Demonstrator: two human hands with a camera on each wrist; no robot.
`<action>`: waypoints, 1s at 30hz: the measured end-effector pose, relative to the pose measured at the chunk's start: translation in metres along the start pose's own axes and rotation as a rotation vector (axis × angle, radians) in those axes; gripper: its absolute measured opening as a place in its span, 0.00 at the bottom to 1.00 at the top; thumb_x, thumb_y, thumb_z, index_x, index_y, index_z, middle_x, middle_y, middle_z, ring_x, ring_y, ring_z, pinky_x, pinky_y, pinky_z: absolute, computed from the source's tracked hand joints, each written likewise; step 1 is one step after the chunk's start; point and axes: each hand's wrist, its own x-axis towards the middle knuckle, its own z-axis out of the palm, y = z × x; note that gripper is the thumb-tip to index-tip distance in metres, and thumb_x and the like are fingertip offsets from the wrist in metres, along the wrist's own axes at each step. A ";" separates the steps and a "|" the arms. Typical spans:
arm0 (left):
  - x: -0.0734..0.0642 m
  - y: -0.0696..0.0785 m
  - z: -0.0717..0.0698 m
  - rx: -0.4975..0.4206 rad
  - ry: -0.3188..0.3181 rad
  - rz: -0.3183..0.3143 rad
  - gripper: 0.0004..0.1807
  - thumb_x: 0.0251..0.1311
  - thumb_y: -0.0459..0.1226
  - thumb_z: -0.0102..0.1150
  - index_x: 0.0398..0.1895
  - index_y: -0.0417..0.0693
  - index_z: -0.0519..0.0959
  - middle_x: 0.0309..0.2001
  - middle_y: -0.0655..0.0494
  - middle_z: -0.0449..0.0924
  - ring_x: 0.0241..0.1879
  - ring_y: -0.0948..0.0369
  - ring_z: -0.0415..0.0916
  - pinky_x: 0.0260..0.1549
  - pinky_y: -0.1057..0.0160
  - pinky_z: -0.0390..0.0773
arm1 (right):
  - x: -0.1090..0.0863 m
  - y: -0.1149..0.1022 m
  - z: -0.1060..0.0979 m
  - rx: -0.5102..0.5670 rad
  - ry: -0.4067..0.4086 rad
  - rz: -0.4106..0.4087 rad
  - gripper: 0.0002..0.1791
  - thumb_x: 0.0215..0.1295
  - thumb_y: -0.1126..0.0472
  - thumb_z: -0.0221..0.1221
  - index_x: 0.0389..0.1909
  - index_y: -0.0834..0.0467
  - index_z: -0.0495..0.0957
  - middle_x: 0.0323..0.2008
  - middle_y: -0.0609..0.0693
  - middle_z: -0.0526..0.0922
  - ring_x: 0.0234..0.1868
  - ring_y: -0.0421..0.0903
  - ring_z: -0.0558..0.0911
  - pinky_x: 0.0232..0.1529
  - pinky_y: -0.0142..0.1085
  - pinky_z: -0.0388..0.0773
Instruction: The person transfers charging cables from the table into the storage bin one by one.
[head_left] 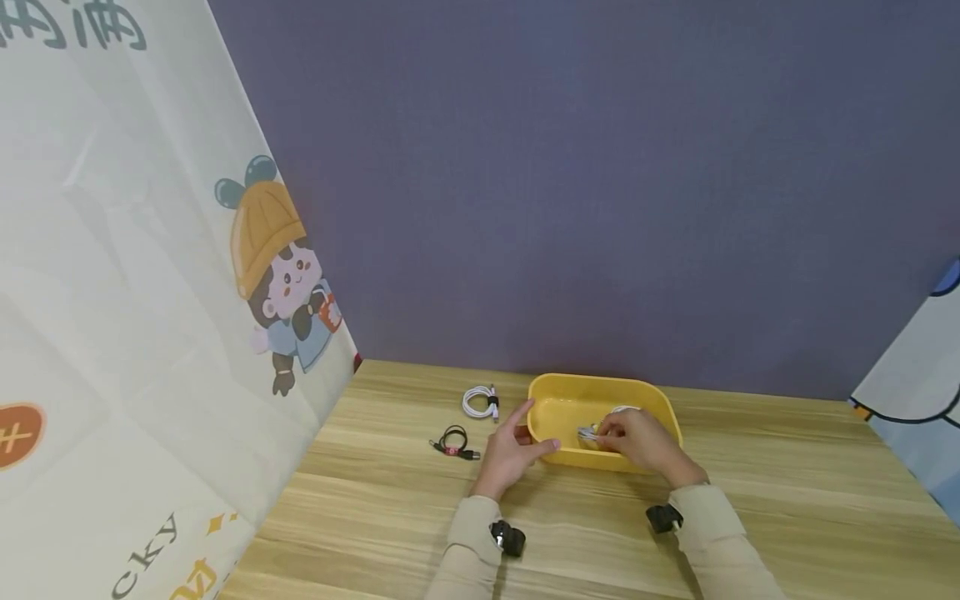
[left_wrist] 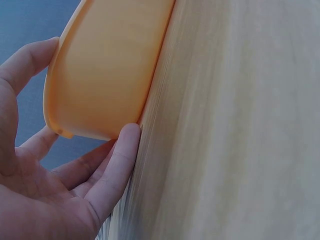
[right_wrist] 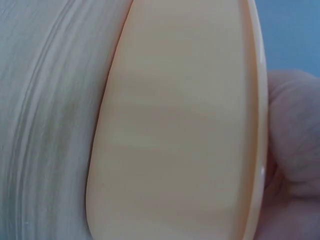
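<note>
A yellow plastic bin (head_left: 585, 458) stands on the table. At its left end my left hand (head_left: 510, 454) holds it, thumb at the front rim and fingers along the end wall. The left wrist view shows those fingertips (left_wrist: 131, 132) low against the bin (left_wrist: 110, 70). My right hand (head_left: 637, 437) reaches over the front wall and pinches a white cable (head_left: 587, 433) inside the bin. Part of that cable is hidden by the fingers. In the right wrist view the bin's wall (right_wrist: 175, 120) covers most of the right hand (right_wrist: 297, 145).
Left of the bin lies a coiled white cable (head_left: 480, 403) with a black strap. Nearer me is a coiled black cable (head_left: 454, 443) with a red tie. A dark panel (head_left: 585, 183) rises behind the wooden table (head_left: 360, 500), and a printed white sheet (head_left: 150, 275) hangs at left.
</note>
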 end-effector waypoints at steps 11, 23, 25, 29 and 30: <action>0.002 0.002 0.002 -0.021 0.002 -0.010 0.48 0.52 0.49 0.78 0.77 0.63 0.66 0.54 0.45 0.86 0.43 0.65 0.83 0.35 0.68 0.80 | 0.010 0.005 -0.002 0.045 -0.076 -0.036 0.03 0.62 0.62 0.70 0.29 0.52 0.88 0.26 0.41 0.85 0.26 0.35 0.75 0.29 0.31 0.73; 0.006 0.001 0.005 -0.023 0.010 -0.011 0.48 0.51 0.49 0.79 0.77 0.63 0.66 0.53 0.44 0.86 0.42 0.66 0.82 0.34 0.67 0.81 | 0.022 0.014 -0.004 0.068 -0.183 -0.099 0.08 0.63 0.63 0.69 0.25 0.51 0.86 0.24 0.40 0.84 0.24 0.34 0.72 0.29 0.31 0.72; 0.007 0.001 0.005 -0.023 0.012 -0.012 0.48 0.51 0.49 0.79 0.77 0.62 0.66 0.54 0.44 0.86 0.42 0.65 0.82 0.35 0.67 0.81 | 0.023 0.016 -0.003 0.078 -0.185 -0.101 0.08 0.63 0.64 0.69 0.24 0.51 0.86 0.24 0.40 0.84 0.24 0.34 0.72 0.29 0.31 0.72; 0.008 0.001 0.007 -0.026 0.017 -0.014 0.48 0.51 0.49 0.79 0.77 0.62 0.66 0.55 0.43 0.86 0.44 0.65 0.82 0.36 0.67 0.81 | 0.025 0.020 -0.004 0.092 -0.190 -0.121 0.08 0.63 0.65 0.68 0.24 0.52 0.86 0.23 0.40 0.83 0.24 0.34 0.72 0.29 0.31 0.72; 0.009 0.001 0.007 -0.027 0.017 -0.015 0.48 0.51 0.49 0.79 0.77 0.62 0.66 0.55 0.43 0.86 0.44 0.65 0.83 0.36 0.68 0.81 | 0.025 0.021 -0.004 0.095 -0.192 -0.128 0.08 0.63 0.65 0.68 0.24 0.52 0.86 0.23 0.40 0.83 0.24 0.34 0.72 0.28 0.31 0.72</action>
